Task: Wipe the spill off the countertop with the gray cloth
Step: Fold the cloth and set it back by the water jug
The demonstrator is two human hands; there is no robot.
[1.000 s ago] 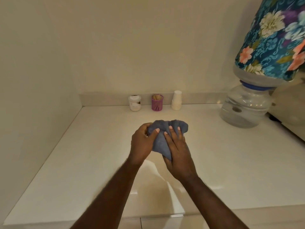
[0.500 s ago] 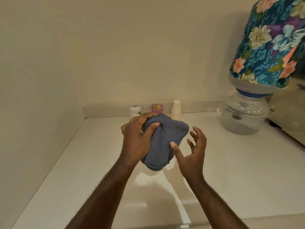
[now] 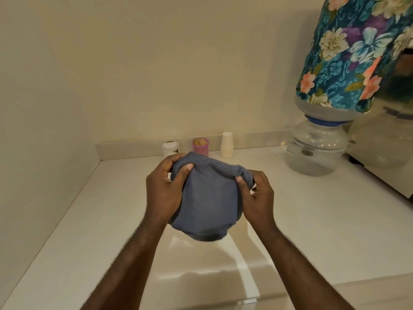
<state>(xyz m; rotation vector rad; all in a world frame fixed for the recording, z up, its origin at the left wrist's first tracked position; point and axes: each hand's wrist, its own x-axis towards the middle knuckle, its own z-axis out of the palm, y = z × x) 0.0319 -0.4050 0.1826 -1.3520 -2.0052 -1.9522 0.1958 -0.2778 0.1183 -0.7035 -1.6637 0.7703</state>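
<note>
The gray cloth hangs in the air above the white countertop, spread between both hands. My left hand pinches its upper left edge between thumb and fingers. My right hand grips the upper right edge. The cloth's lower end droops close to the counter. No spill is clearly visible on the glossy surface; the cloth and my arms hide the area under them.
A white jar, a pink toothpick holder and stacked white cups line the back wall. A water dispenser bottle with a floral cover stands at the right. A wall closes the left side.
The cloth went from bunched on the counter to lifted by my left hand. My right hand, open half a second ago, has now taken the cloth's right edge, spreading it out.
</note>
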